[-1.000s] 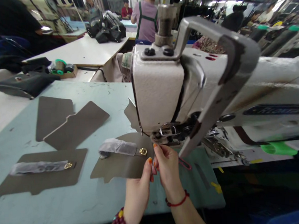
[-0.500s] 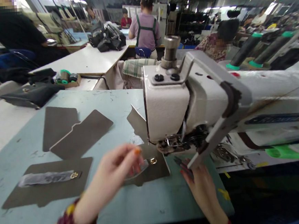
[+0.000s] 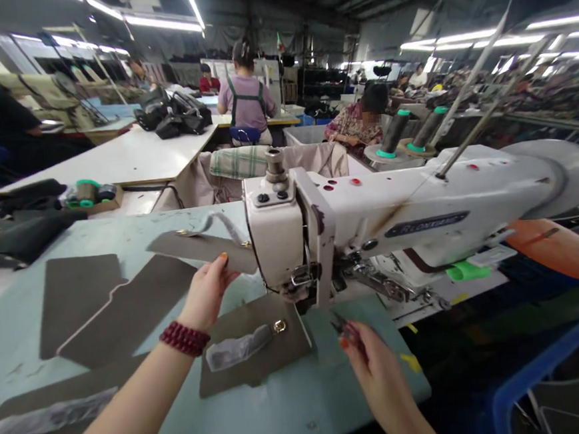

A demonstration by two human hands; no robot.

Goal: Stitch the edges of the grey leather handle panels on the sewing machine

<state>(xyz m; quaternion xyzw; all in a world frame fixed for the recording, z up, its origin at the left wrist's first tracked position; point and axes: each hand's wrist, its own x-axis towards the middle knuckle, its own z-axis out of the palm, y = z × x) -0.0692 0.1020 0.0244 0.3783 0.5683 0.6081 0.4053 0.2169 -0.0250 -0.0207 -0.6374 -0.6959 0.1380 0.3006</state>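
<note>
Presently | left hand (image 3: 208, 291) pinches grey panel (image 3: 196, 249) | right hand (image 3: 373, 357) grips snips (image 3: 338, 323) (dark-tipped)

Flat grey-brown panels (image 3: 282, 346) lie on the pale blue-green tabletop (image 3: 270, 422).

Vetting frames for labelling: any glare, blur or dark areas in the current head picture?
Head view: ceiling lights blown out; head view: dark tool in the right hand too soft for clear detail; head view: deep shadow beside the blue bin.

Grey panel (image 3: 280, 353) smooth, matt; clasp (image 3: 279, 326) shiny metal; sewing machine (image 3: 398, 198) glossy.
</note>
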